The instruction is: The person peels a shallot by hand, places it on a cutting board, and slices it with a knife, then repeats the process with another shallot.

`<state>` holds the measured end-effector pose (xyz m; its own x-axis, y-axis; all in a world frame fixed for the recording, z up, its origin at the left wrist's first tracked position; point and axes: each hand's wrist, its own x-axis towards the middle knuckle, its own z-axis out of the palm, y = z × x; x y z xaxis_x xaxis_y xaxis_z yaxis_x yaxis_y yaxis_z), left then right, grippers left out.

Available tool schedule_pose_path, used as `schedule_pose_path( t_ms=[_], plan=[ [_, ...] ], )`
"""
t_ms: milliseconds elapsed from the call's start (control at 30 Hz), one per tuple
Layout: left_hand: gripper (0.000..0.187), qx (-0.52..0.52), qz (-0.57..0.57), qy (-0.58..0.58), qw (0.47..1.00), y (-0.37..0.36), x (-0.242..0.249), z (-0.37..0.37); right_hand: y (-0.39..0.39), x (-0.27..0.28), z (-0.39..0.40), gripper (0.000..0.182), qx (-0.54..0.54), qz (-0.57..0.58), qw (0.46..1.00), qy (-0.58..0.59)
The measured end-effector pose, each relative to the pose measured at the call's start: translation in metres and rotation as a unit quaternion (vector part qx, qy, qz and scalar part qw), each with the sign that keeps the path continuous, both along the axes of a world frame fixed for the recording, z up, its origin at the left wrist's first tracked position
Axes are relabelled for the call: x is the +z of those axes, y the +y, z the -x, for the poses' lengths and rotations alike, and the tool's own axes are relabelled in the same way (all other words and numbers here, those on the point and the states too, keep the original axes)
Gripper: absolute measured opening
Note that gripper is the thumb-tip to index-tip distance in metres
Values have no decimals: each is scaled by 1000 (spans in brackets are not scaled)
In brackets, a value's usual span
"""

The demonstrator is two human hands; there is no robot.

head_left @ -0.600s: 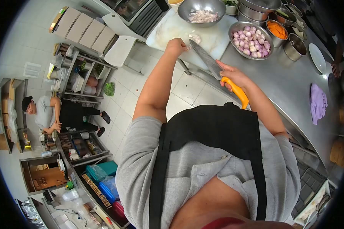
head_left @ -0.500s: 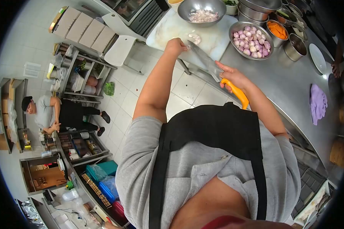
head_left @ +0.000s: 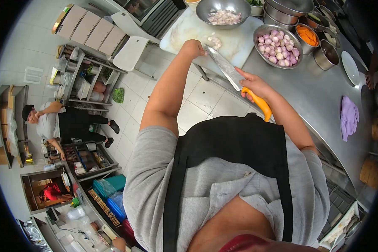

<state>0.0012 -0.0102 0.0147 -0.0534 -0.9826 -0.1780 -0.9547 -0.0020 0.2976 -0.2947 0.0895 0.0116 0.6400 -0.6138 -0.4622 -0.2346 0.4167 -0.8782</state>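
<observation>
Shallots [head_left: 279, 48] lie beside the cutting board [head_left: 182, 31], seemingly for easy reach, with right hand [head_left: 256, 85] clamped on knife [head_left: 225, 65] and left hand [head_left: 192, 49] fingers together near its tip.

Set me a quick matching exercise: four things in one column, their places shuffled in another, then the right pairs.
1. Orange-handled steel knife
2. Whole purple-white bulbs
3. Bright orange pieces
4. Crumpled purple item

A. Directly on the steel counter
B. Wide steel bowl beside the white cutting board
C. Right hand
D. Smaller metal container

Pairs: 1-C, 2-B, 3-D, 4-A
</observation>
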Motion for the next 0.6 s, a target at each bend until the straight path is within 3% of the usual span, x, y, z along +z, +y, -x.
schedule_pose_path(
  t_ms=[500,600],
  plan=[
    [32,15,39,-10,999,4,-3,-2,-3,-10,-16,57,11,24,1000,7],
    [33,9,46,30,998,7,-6,-4,-5,0,-21,57,20,27,999,37]
  ],
)
